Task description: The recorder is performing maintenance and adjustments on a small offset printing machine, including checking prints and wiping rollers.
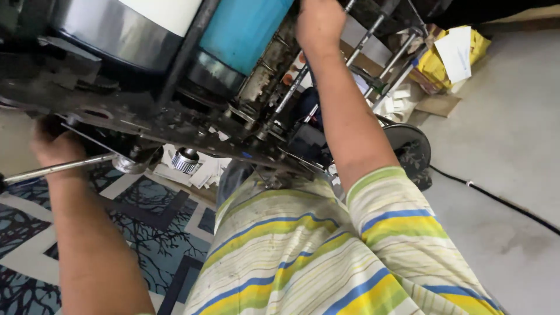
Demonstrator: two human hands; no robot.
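Note:
I stand over a dark, greasy printing machine (175, 116) with a blue roller (242, 26) and a white-and-steel roller (134, 29) on top. My left hand (52, 146) is closed around the machine's lower left side, where a shiny metal rod (58, 168) sticks out to the left. My right hand (318, 23) reaches over the top, resting on the frame beside the blue roller and several thin metal rods (373, 35); its fingers are hidden. My striped shirt (326, 251) fills the lower middle.
A patterned blue-and-white floor mat (146, 216) lies at lower left. Papers and yellow packaging (449, 55) are piled at upper right. A black cable (496, 198) crosses the grey concrete floor. A dark wheel (411, 151) sits by the machine's right side.

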